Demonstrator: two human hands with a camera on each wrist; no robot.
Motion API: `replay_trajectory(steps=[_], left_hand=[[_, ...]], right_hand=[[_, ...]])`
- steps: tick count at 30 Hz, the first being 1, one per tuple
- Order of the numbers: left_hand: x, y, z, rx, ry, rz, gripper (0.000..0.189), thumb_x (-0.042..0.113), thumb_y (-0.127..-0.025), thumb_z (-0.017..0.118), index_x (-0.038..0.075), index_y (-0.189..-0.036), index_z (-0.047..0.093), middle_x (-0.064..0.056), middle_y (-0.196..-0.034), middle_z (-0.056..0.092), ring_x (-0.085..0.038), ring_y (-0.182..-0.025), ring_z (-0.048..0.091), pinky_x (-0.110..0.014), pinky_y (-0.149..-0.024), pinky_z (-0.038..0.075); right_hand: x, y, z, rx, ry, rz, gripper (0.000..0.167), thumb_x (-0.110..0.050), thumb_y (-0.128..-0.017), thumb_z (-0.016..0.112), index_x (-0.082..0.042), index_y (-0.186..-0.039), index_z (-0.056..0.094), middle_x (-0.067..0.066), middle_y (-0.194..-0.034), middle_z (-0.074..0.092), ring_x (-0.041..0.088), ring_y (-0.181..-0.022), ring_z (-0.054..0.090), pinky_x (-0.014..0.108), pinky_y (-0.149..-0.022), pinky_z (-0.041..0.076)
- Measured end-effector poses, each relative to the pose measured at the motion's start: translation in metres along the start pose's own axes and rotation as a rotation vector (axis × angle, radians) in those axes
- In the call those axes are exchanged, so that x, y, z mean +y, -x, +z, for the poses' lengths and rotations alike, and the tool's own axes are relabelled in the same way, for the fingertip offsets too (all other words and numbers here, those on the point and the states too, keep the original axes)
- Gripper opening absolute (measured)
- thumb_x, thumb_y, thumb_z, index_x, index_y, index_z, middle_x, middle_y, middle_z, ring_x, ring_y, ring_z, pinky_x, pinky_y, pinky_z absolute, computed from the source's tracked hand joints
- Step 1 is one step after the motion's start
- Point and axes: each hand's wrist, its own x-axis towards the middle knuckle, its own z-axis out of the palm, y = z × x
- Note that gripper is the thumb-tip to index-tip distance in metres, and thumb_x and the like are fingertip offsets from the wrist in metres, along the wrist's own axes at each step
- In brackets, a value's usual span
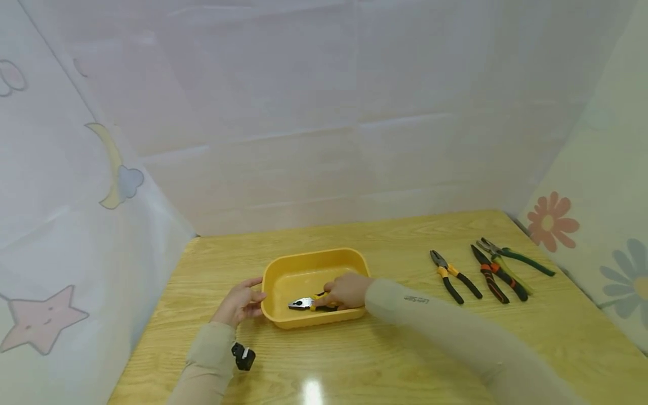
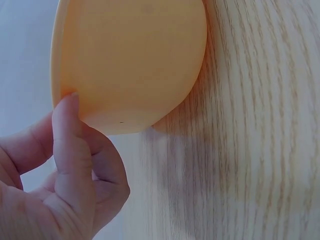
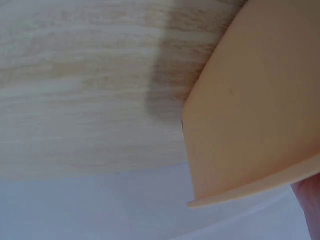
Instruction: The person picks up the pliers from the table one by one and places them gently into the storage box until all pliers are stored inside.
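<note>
A yellow plastic basin (image 1: 307, 323) stands on the wooden table. At its left end my left hand (image 1: 239, 302) pinches the rim; the left wrist view has the thumb and fingers (image 2: 72, 145) at the basin's edge. My right hand (image 1: 348, 289) reaches inside the basin and grips combination pliers (image 1: 302, 304) by their yellow-and-black handles. The pliers lie low in the basin with the metal jaws pointing left. In the right wrist view the basin wall (image 3: 255, 110) hides most of that hand.
To the right lie yellow-and-black pliers (image 1: 443, 269), orange-and-black long-nose pliers (image 1: 490, 271) and green-handled pliers (image 1: 506, 261), the last two touching or overlapping. A small black device (image 1: 244, 356) sits by the left wrist. White sheeting (image 1: 283, 112) hangs behind the wooden table (image 1: 217, 253).
</note>
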Motion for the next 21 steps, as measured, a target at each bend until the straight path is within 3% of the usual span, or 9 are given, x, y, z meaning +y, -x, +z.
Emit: replay_trajectory(steps=[5, 8, 12, 15, 21], left_hand=[[0.0, 0.0, -0.002, -0.002, 0.006, -0.003, 0.055, -0.008, -0.094, 0.053, 0.0, -0.146, 0.038, -0.012, -0.087, 0.053, -0.016, -0.066, 0.053, -0.021, -0.051, 0.05], [-0.001, -0.001, -0.001, -0.001, -0.013, -0.002, 0.055, -0.007, -0.094, 0.053, 0.0, -0.146, 0.037, -0.012, -0.087, 0.052, -0.017, -0.068, 0.053, -0.021, -0.052, 0.05], [-0.002, -0.001, 0.0, 0.002, -0.017, 0.003, 0.054, -0.006, -0.094, 0.053, 0.0, -0.146, 0.037, -0.012, -0.088, 0.052, -0.017, -0.068, 0.052, -0.021, -0.052, 0.05], [-0.001, -0.001, 0.0, -0.002, -0.014, 0.008, 0.055, -0.006, -0.094, 0.053, -0.001, -0.146, 0.036, -0.012, -0.087, 0.052, -0.016, -0.067, 0.052, -0.02, -0.051, 0.05], [0.0, 0.0, 0.0, 0.005, -0.019, 0.004, 0.055, -0.006, -0.095, 0.053, 0.0, -0.147, 0.036, -0.012, -0.087, 0.052, -0.016, -0.065, 0.051, -0.02, -0.049, 0.049]], right_hand=[[0.002, 0.0, 0.001, 0.001, -0.121, 0.02, 0.05, -0.029, -0.09, 0.071, -0.033, -0.137, 0.057, -0.002, -0.107, 0.061, 0.011, -0.08, 0.06, 0.025, -0.07, 0.05], [0.006, 0.005, 0.004, 0.054, -0.228, 0.034, 0.042, -0.03, -0.093, 0.066, -0.027, -0.135, 0.06, 0.0, -0.111, 0.062, 0.014, -0.087, 0.06, 0.027, -0.076, 0.051], [0.006, 0.017, -0.009, 0.115, -0.305, 0.101, 0.037, -0.026, -0.096, 0.063, -0.023, -0.132, 0.062, 0.002, -0.114, 0.063, 0.017, -0.094, 0.06, 0.031, -0.081, 0.052], [0.002, 0.028, -0.021, 0.135, -0.306, 0.155, 0.036, -0.025, -0.095, 0.064, -0.02, -0.131, 0.063, 0.003, -0.112, 0.063, 0.017, -0.095, 0.06, 0.03, -0.079, 0.052], [-0.001, 0.05, -0.028, 0.254, -0.214, 0.152, 0.034, -0.023, -0.093, 0.067, -0.013, -0.126, 0.066, 0.002, -0.104, 0.064, 0.016, -0.087, 0.06, 0.029, -0.075, 0.051]])
